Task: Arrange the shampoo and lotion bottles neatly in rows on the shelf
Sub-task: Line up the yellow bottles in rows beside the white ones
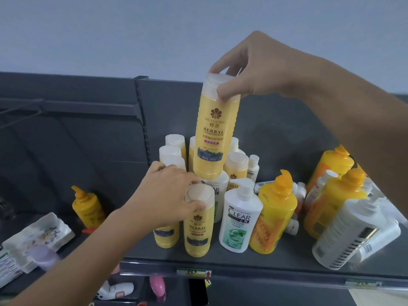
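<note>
Dark grey shelf (254,259) under pale wall (132,29); crowded bottles, both hands gripping.

a shop, dark metal shelf (276,259) with price tags (193,272), many shampoo bottles (240,219) in stock

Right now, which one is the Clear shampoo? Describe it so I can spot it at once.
On the dark grey shelf, look along the front row, just right of the pale yellow conditioner bottle whose cap the left hand grips. The Clear shampoo stands there: white, pump-topped, with a green picture, between yellow neighbours.
</note>
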The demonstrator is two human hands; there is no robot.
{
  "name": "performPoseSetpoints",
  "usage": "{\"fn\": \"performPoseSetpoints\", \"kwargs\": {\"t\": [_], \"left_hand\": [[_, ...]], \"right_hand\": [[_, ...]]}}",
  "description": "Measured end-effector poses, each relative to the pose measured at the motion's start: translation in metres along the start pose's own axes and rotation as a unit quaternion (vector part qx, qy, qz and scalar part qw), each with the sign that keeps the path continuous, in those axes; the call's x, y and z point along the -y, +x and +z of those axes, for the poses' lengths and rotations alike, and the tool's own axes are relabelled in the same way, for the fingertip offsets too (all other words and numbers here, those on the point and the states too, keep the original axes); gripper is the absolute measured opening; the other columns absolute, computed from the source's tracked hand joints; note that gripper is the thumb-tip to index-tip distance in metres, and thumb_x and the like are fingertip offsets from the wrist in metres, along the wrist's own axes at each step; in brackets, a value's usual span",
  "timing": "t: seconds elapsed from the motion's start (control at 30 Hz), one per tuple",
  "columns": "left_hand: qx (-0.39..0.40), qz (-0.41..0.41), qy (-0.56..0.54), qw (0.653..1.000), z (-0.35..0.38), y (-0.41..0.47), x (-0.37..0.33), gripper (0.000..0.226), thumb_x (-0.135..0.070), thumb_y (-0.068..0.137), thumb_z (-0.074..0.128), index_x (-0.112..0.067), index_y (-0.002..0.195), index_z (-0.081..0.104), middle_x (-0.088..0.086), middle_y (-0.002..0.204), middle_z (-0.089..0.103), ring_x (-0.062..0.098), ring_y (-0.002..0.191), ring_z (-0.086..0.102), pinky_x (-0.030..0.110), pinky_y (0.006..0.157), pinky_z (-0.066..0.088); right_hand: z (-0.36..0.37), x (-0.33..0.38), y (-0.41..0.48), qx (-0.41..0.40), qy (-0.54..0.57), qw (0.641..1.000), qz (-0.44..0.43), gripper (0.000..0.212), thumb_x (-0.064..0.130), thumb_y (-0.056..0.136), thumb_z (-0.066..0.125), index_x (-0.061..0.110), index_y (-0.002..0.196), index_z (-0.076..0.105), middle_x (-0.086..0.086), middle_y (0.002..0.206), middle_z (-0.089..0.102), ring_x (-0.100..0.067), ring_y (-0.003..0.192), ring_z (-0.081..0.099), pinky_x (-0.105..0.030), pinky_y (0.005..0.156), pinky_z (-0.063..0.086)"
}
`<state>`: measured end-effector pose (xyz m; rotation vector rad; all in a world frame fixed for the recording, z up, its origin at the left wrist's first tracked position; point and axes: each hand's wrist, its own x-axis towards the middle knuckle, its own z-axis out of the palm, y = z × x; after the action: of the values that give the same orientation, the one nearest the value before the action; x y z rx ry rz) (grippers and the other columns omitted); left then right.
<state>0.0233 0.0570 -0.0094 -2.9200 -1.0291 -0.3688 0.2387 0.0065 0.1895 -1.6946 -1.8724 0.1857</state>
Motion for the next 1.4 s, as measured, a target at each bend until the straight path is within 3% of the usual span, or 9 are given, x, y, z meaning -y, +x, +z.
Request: {"fn": "performPoseSetpoints", "kwargs": {"t": [0.1, 0.23, 0.4, 0.57, 0.7, 0.87, 1.07, 1.23, 1.4], "left_hand": [[-0.022, -0.02, -0.022, 0.999, -0.001, -0.006, 0.004, 0.069, -0.09, 0.064, 0.043, -0.041, 0.11, 0.056, -0.024, 0.101, 0.062, 0.003, 0.099, 0.052, 0.031, 0.097, 0.026], [-0.023, -0.044, -0.012, 0.999, -0.011, -0.015, 0.021, 0.075, -0.094, 0.058, 0.049, -0.038, 0.109, 0.049, -0.023, 0.107, 0.056, 0.007, 0.106, 0.05, 0.035, 0.098, 0.033], [0.03, -0.088, 0.0, 0.996, -0.012, -0.021, 0.033, 0.073, -0.07, 0.07, 0.072, -0.035, 0.13, 0.048, -0.014, 0.127, 0.052, 0.015, 0.114, 0.049, 0.037, 0.1, 0.041], [0.025, -0.116, -0.055, 0.991, -0.009, -0.021, 0.037, 0.055, -0.042, 0.085, 0.076, -0.035, 0.134, 0.051, -0.012, 0.129, 0.051, 0.015, 0.097, 0.057, 0.032, 0.083, 0.051], [0.024, -0.121, -0.054, 0.991, -0.011, -0.017, 0.04, 0.055, -0.039, 0.081, 0.08, -0.034, 0.131, 0.056, -0.011, 0.124, 0.054, 0.016, 0.104, 0.056, 0.034, 0.086, 0.051], [0.021, -0.12, -0.062, 0.991, -0.01, -0.014, 0.038, 0.055, -0.036, 0.081, 0.08, -0.032, 0.131, 0.057, -0.011, 0.124, 0.055, 0.017, 0.106, 0.056, 0.033, 0.085, 0.051], [0.033, -0.12, -0.064, 0.99, -0.011, -0.014, 0.041, 0.055, -0.038, 0.08, 0.08, -0.032, 0.13, 0.057, -0.011, 0.123, 0.055, 0.018, 0.107, 0.055, 0.036, 0.087, 0.052], [0.052, -0.116, -0.052, 0.991, -0.016, -0.013, 0.04, 0.051, -0.043, 0.083, 0.074, -0.034, 0.129, 0.055, -0.011, 0.123, 0.055, 0.017, 0.109, 0.056, 0.041, 0.088, 0.054], [-0.002, -0.09, -0.076, 0.993, -0.028, 0.001, 0.034, 0.041, -0.05, 0.087, 0.064, -0.033, 0.125, 0.062, -0.014, 0.117, 0.061, 0.013, 0.109, 0.059, 0.04, 0.088, 0.055]], "right_hand": [[0.014, -0.005, 0.0, 0.032, 0.0, 0.999, 0.005, 0.031, 0.03, 0.066, 0.083, 0.039, 0.096, 0.081, 0.006, 0.087, 0.078, -0.001, 0.075, 0.072, -0.014, 0.056, 0.055], [0.045, -0.018, -0.003, 0.092, -0.021, 0.995, 0.024, 0.035, 0.032, 0.065, 0.084, 0.041, 0.099, 0.08, 0.013, 0.095, 0.078, -0.005, 0.091, 0.072, -0.033, 0.081, 0.062], [0.086, -0.037, -0.006, 0.153, -0.063, 0.985, 0.039, 0.046, 0.035, 0.061, 0.088, 0.043, 0.106, 0.078, 0.018, 0.093, 0.076, -0.002, 0.086, 0.071, -0.027, 0.071, 0.059], [0.125, -0.056, -0.01, 0.197, -0.088, 0.975, 0.061, 0.056, 0.041, 0.058, 0.092, 0.038, 0.113, 0.076, 0.017, 0.092, 0.071, -0.003, 0.082, 0.067, -0.026, 0.067, 0.057], [0.143, -0.061, -0.006, 0.175, -0.082, 0.977, 0.093, 0.046, 0.046, 0.057, 0.091, 0.035, 0.101, 0.081, 0.016, 0.086, 0.072, -0.004, 0.082, 0.066, -0.023, 0.06, 0.052], [0.158, -0.05, 0.001, 0.17, -0.134, 0.967, 0.133, 0.04, 0.051, 0.056, 0.086, 0.03, 0.09, 0.08, 0.013, 0.086, 0.072, -0.011, 0.084, 0.066, -0.03, 0.066, 0.058], [0.168, -0.027, 0.016, 0.203, -0.212, 0.938, 0.182, 0.04, 0.048, 0.054, 0.083, 0.02, 0.07, 0.059, 0.005, 0.071, 0.055, -0.019, 0.065, 0.054, -0.027, 0.058, 0.041], [0.169, -0.021, 0.021, 0.267, -0.232, 0.922, 0.16, 0.046, 0.048, 0.063, 0.087, 0.017, 0.092, 0.069, 0.001, 0.097, 0.07, -0.022, 0.086, 0.067, -0.032, 0.07, 0.054], [0.133, -0.043, 0.005, 0.221, -0.133, 0.958, 0.128, 0.036, 0.049, 0.075, 0.084, 0.03, 0.104, 0.078, 0.01, 0.104, 0.072, -0.014, 0.1, 0.066, -0.033, 0.078, 0.057]]}}
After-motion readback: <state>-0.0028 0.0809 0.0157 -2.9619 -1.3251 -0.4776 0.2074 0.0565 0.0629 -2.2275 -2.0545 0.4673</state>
